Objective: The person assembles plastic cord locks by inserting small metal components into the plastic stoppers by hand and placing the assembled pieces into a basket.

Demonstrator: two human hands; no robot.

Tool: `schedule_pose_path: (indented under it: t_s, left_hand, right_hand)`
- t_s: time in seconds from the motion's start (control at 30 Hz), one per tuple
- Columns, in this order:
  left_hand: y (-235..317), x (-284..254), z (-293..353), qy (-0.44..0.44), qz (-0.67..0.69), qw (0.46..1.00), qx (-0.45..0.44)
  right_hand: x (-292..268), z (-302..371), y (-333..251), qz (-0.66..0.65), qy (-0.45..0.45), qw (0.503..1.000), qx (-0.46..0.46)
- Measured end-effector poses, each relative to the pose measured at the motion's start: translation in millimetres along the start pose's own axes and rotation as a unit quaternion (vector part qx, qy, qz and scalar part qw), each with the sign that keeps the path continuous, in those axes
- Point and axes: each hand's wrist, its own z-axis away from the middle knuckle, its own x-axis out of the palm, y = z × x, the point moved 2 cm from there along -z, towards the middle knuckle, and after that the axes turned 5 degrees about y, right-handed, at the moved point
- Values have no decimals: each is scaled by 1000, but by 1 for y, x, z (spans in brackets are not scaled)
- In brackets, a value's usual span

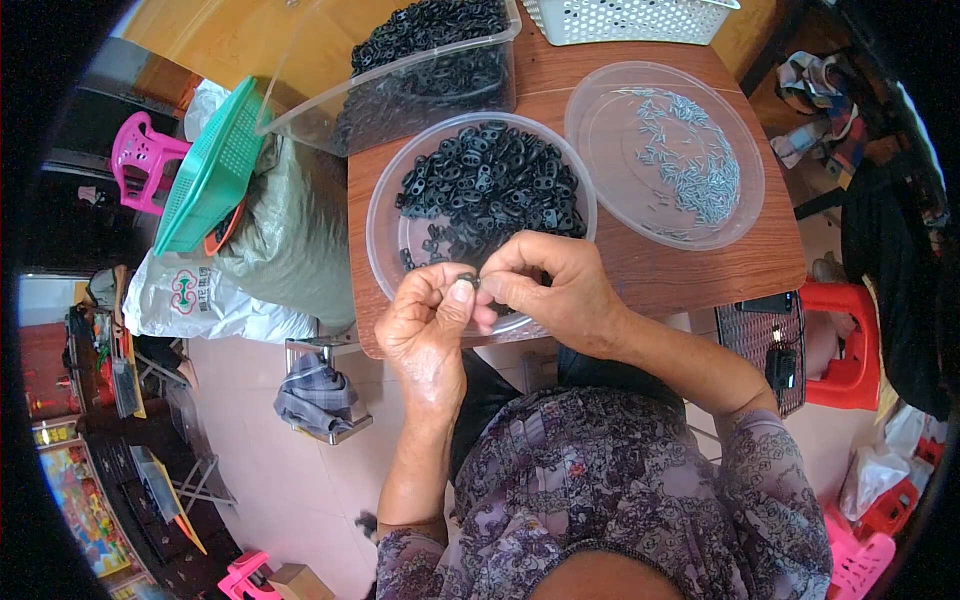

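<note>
My left hand (430, 312) pinches a small black plastic piece (468, 277) between thumb and forefinger, above the near rim of a round clear tub (378, 235). From the other side, my right hand (560, 290) meets it with thumb and forefinger pressed together. Whatever those right fingertips hold is hidden. A heap of black two-holed plastic pieces (490, 180), like cord locks, fills much of the tub. To its right lies a round clear shallow dish (600, 150) with many slim silvery pieces (700, 185), too small to tell as pins or springs.
A clear rectangular bin (300, 125) of black pieces and a white perforated basket (630, 22) stand at the back of the wooden table (660, 275). Sacks (290, 240) and a green basket (210, 165) crowd its left side. A red stool (845, 345) is at right.
</note>
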Motion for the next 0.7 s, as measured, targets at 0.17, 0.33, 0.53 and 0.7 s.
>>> schedule_pose_path:
  t_s: [0.17,0.33,0.53,0.7]
  left_hand:
    - [0,0,1,12,-9,1000,2]
    - [1,1,3,15,-34,999,27]
    - [3,6,7,36,-37,998,31]
    - [-4,5,9,26,0,1000,17]
  right_hand:
    - [1,0,4,14,2,1000,-18]
    - [1,0,6,41,0,998,-49]
    - [1,-5,6,125,11,974,-188]
    - [4,-5,8,165,26,942,-292]
